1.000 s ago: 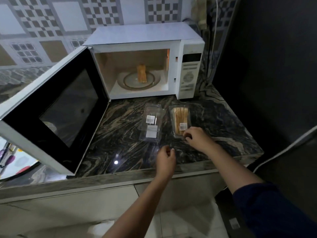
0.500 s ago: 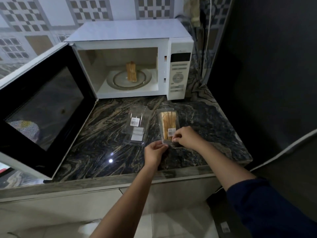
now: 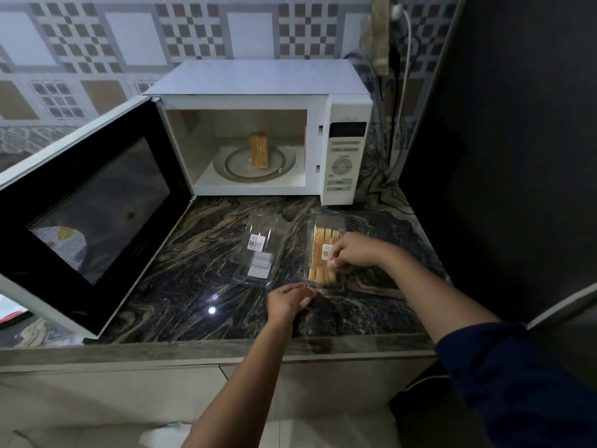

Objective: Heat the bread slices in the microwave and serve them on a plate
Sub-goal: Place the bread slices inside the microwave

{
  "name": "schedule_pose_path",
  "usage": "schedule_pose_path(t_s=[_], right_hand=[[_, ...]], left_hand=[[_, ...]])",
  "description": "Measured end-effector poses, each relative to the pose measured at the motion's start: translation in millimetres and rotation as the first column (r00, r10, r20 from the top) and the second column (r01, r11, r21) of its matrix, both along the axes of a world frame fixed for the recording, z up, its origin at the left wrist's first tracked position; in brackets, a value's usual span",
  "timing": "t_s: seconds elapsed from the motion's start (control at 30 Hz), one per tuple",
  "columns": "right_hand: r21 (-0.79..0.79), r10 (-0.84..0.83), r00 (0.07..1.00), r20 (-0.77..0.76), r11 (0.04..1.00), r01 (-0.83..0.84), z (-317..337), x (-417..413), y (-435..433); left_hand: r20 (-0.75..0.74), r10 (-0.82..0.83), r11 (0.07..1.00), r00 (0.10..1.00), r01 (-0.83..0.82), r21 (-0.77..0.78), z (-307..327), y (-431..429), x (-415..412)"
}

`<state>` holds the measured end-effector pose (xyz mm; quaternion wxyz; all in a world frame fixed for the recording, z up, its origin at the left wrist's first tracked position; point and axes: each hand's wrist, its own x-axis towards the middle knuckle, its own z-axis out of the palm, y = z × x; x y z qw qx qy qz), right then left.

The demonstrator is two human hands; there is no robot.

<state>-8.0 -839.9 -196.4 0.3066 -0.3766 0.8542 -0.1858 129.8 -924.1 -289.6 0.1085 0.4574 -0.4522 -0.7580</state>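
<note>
While both forearms reach over the counter's near edge, the right one in a dark blue sleeve, the left hand sits closest, its thumb and fingertips pressed together on the near left corner of a clear bread pack. Just past it, at about one o'clock, the right hand curls its fingers down onto the pack's top by the white label, pinching the plastic. The pack lies flat on the dark marbled counter, with slices showing inside. At the pack's nine o'clock, just beside it, lies an empty clear container bearing a barcode sticker. Farther back at twelve o'clock stands a white microwave, its door swung wide toward nine o'clock. Inside, bread slices stand on edge on the round turntable plate. Behind rises a patterned tile wall.
</note>
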Motion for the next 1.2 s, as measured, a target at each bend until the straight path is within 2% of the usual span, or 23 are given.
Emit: schedule_pose_path(t_s=[0.07,0.13,0.2,0.27,0.37,0.43,0.5,0.57,0.67,0.77,1.0,1.2], right_hand=[[-0.046,0.022,0.996,-0.084,0.999,-0.026,22,-4,1],[-0.192,-0.032,0.98,-0.198,0.981,-0.007,39,-8,0],[-0.342,-0.126,0.928,-0.35,0.94,-0.001,47,-10,-2],[-0.426,-0.208,0.849,-0.485,0.905,-0.022,47,-11,-4],[-0.538,-0.267,0.776,-0.572,0.836,-0.109,38,-5,-6],[-0.553,-0.268,0.763,-0.589,0.822,-0.138,31,2,-5],[-0.486,-0.251,0.777,-0.577,0.87,-0.08,21,5,-7],[-0.371,-0.275,0.824,-0.496,0.925,0.085,9,6,-12],[-0.245,-0.406,0.879,-0.25,0.905,0.348,-7,5,-23],[-0.164,-0.469,0.876,-0.111,0.878,0.45,-19,6,-33],[-0.148,-0.518,0.847,-0.12,0.853,0.501,-43,21,-51],[-0.12,-0.59,0.785,-0.189,0.807,0.578,-39,23,-54]], left_hand=[[-0.005,0.005,0.999,1.0,-0.005,0.032,1,-1,0],[-0.034,-0.005,0.996,0.999,0.008,0.086,1,-4,-2],[-0.046,-0.001,0.992,0.999,0.007,0.128,3,-6,-3],[-0.065,0.022,0.985,0.998,-0.01,0.173,4,-7,-4],[-0.074,0.018,0.98,0.997,-0.003,0.2,8,-5,-6],[-0.065,0.001,0.98,0.998,0.012,0.198,9,-1,-7],[-0.064,0.012,0.979,0.998,0.001,0.204,9,3,-9],[-0.08,0.037,0.975,0.996,-0.019,0.223,8,6,-11],[-0.095,0.075,0.965,0.993,-0.048,0.259,7,8,-13],[-0.134,0.133,0.949,0.982,-0.087,0.302,4,9,-15],[-0.184,0.148,0.951,0.972,-0.089,0.295,3,12,-14],[-0.205,0.163,0.947,0.965,-0.094,0.308,1,12,-13]])
